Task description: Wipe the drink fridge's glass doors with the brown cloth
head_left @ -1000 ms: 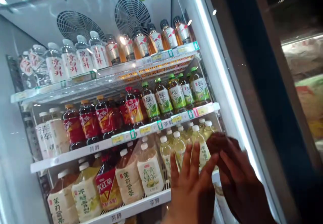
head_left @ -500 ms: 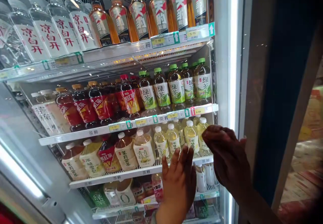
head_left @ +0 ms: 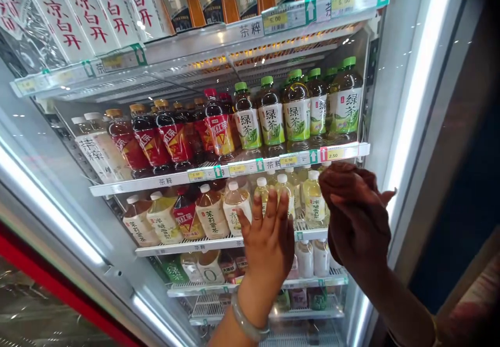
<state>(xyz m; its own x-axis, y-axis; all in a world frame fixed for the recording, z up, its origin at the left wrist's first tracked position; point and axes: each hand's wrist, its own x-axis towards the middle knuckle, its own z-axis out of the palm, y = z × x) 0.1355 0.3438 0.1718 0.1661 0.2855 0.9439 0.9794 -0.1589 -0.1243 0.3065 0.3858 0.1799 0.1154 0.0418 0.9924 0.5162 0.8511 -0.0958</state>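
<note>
My left hand (head_left: 267,243) is stretched out with its fingers apart, palm toward the cooler, and holds nothing. A pale bangle (head_left: 247,318) circles that wrist. It seems to lie against a glass pane in front of the drinks, though contact is hard to judge. To its right, my right hand (head_left: 357,227), in shadow, is closed around what looks like a crumpled brown cloth (head_left: 346,177). Between the hands is a pale yellow drink bottle (head_left: 314,201) with a white cap. Behind my left fingers, white-capped bottles are partly hidden.
Green tea bottles (head_left: 299,112) and red-labelled tea bottles (head_left: 175,138) line the middle shelf. Water bottles (head_left: 72,21) stand at upper left. A bright light strip (head_left: 420,65) runs down the right frame, and a red edge (head_left: 58,284) crosses the lower left.
The view has tilted down, so the shelves sit higher and further right. My left hand has shifted left and up across the shelf; the right stays closed near the right frame.
</note>
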